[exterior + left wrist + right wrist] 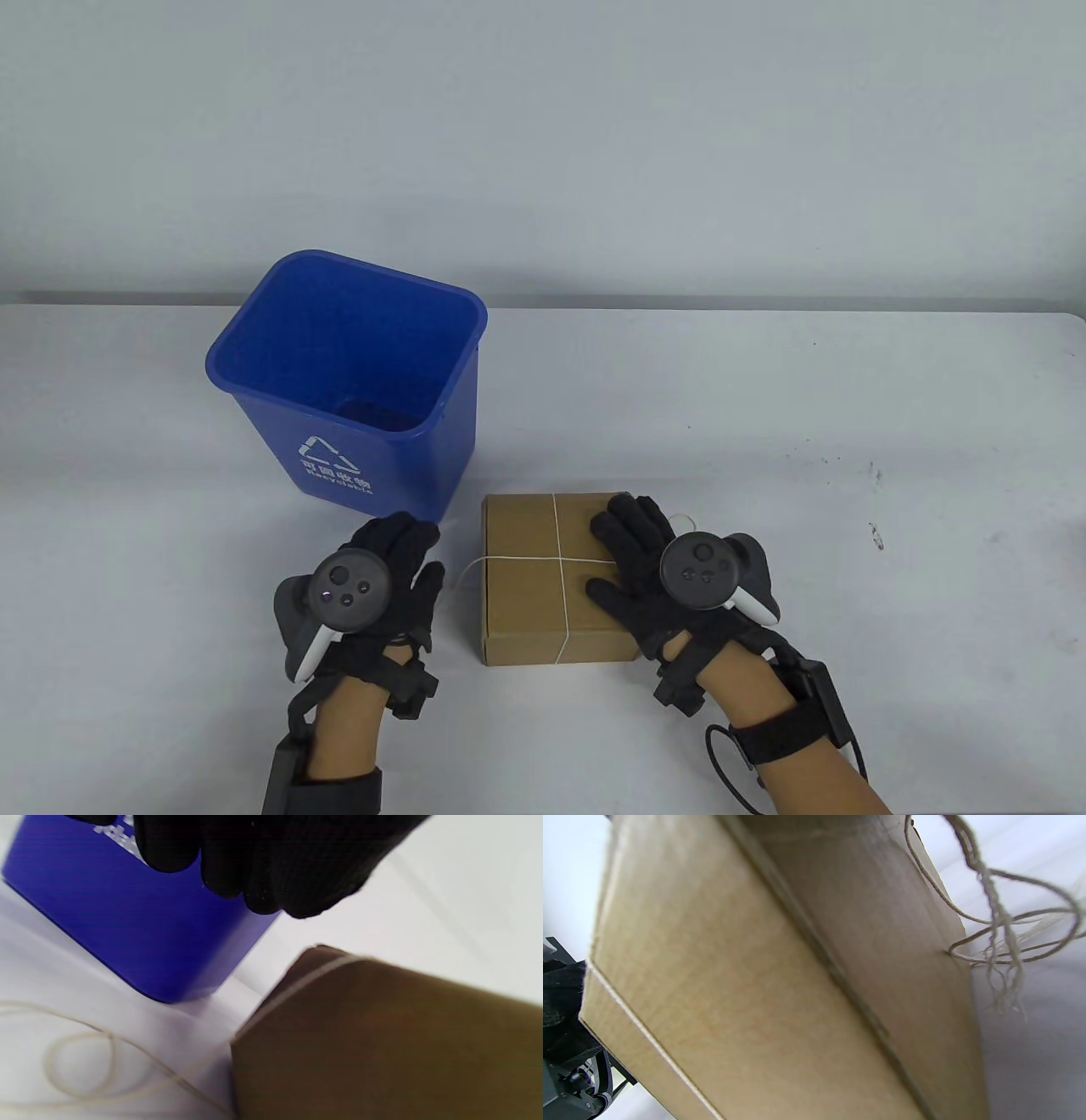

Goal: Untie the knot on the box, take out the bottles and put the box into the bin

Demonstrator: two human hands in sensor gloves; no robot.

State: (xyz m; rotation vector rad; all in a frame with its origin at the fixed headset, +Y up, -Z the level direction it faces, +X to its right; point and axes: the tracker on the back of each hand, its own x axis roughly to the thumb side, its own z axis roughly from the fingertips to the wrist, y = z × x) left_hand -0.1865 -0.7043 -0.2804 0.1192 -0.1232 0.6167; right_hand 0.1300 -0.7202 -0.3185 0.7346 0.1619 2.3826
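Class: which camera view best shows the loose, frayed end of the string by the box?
The right wrist view: the string hangs looped and frayed beside the box. The left wrist view shows another slack loop, blurred. The table view shows mainly the crossed string over the lid.

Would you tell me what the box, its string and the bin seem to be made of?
Box: plain matte brown cardboard, with visible folded edges. String: pale twisted fibre, probably cotton or twine, frayed at the end. Bin: smooth, slightly glossy blue moulded plastic.

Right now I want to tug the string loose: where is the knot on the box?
In the table view the knot lies off the box's right side, beside the right hand's fingertips; the right wrist view shows its frayed loops on the table.
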